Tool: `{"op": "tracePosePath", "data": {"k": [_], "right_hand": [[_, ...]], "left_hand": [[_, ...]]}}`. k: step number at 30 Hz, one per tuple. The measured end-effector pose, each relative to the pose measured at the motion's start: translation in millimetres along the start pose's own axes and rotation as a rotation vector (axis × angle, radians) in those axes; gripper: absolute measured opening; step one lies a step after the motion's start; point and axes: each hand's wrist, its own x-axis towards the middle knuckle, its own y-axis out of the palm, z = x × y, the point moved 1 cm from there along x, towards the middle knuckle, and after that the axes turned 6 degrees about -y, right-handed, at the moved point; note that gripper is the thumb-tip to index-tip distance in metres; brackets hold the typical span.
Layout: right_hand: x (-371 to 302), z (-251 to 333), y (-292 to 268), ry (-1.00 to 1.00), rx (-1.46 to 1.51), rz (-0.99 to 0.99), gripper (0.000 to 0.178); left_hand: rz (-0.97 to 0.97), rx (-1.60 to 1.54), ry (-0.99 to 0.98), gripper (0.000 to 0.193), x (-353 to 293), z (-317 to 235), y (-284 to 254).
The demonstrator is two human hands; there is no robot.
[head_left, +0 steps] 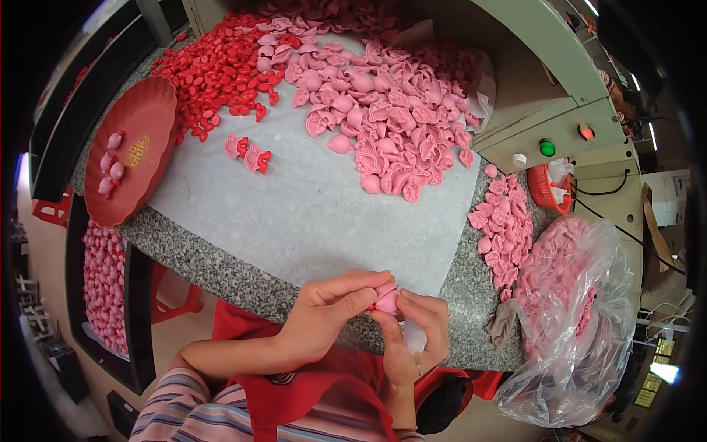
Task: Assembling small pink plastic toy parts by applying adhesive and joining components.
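"Pink is the small rounded piece (388,296), with some red on it. Where exactly is it?"

"It is held up between both hands, at the near edge of the white sheet (294,228). Thumb and forefinger of the left hand (317,308) are pressed on it from the left, and the right hand (433,328) pinches it from the right with thumb and forefinger."

"To which direction does it point?"

"Its red part shows at the left, toward the left fingers, and the smooth pink side faces to the right. About its long axis one cannot be sure, because the fingers cover the ends."

"And inside the right hand?"

"One small white bottle (414,339), partly hidden behind the curled fingers."

"Do similar pieces lie near?"

"Farther on the sheet lie two pink-and-red pieces (254,158), side by side, their red ends turned to the right. Beyond them is a heap of red parts (221,66), and right of it a heap of pink shells (398,110)."
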Motion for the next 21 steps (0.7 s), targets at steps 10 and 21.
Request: {"op": "tracePosePath", "data": {"k": [10,21], "right_hand": [[4,4,-5,-0.023,-0.008,0.012,0.027],[5,12,-5,-0.232,-0.203,-0.009,0.026]], "left_hand": [[0.043,0.118,0.078,0.028,-1,0,1],[0.128,0.16,0.16,0.034,-5,2,4]]}}
